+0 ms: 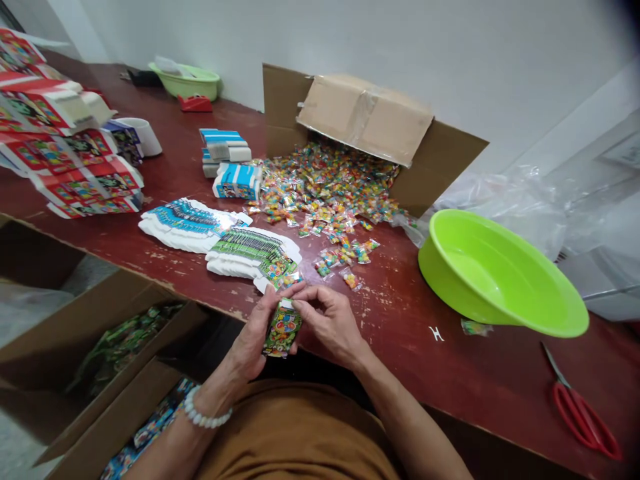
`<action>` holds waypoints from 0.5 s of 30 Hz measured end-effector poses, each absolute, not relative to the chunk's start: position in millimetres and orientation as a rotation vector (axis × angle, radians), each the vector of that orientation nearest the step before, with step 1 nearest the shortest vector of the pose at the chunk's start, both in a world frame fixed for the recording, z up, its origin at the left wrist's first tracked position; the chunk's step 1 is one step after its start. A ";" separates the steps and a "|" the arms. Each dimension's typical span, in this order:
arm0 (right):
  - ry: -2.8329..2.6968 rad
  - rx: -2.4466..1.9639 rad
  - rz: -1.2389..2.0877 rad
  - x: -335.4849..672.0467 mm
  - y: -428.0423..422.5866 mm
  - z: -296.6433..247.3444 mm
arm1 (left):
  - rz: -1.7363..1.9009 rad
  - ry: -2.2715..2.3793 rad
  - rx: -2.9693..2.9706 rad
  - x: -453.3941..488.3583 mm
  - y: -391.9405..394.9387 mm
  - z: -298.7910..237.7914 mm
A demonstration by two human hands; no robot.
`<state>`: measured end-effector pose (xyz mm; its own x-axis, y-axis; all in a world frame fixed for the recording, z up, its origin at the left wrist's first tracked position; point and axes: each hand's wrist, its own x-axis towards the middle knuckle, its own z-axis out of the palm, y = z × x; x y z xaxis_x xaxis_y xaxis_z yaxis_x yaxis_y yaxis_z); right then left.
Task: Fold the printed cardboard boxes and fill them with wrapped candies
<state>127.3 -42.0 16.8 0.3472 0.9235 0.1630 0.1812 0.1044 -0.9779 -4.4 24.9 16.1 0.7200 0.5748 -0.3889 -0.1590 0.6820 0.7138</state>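
Observation:
A small green printed candy box [281, 331] is upright between my hands at the table's front edge. My left hand [256, 331] wraps round its side. At its top end, the fingers of my right hand [333, 323] are closed on the white flap. Just beyond lies a fanned row of flat green cartons [250, 248], beside a row of flat blue cartons [180, 223]. Small clear packets of colourful candy [330, 180] spill from a tipped cardboard box [367, 113], with a few loose packets [350, 278] nearer my hands.
A lime-green basin [500, 273] stands at right, with red-handled scissors [583, 410] in front. Bundled red cartons [85, 153] are stacked at left; bundled blue cartons [237, 180] stand mid-table. Open cardboard boxes [45, 353] with green and blue packs sit below the table's left edge.

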 end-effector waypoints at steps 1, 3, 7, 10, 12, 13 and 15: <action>-1.192 -1.373 0.668 127.4 -43.1 17.5 | 0.459 0.657 0.709 -4.8 25.6 15.5; -1.335 -1.344 0.566 126.3 -46.3 17.2 | 0.498 0.667 0.700 -4.7 26.1 13.9; -1.360 -1.298 0.564 119.0 -50.7 7.4 | 0.529 0.663 0.699 -4.4 24.3 10.0; -1.350 -1.324 0.621 120.4 -44.9 -5.7 | 0.577 0.711 0.781 -15.3 31.7 11.0; -1.316 -1.454 0.562 129.1 -35.1 -14.5 | 0.697 0.790 0.902 -36.5 48.2 14.3; -1.285 -1.552 0.490 135.0 -28.8 -18.4 | 0.808 0.873 0.985 -52.0 60.2 16.0; -1.243 -1.776 0.346 146.5 -15.1 -24.8 | 1.080 1.138 1.169 -89.3 88.5 17.4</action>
<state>146.5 -15.1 -24.8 0.4527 0.8537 0.2574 0.5977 -0.0763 -0.7981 -89.3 88.5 17.4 0.1150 0.9897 -0.0849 -0.0331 0.0892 0.9955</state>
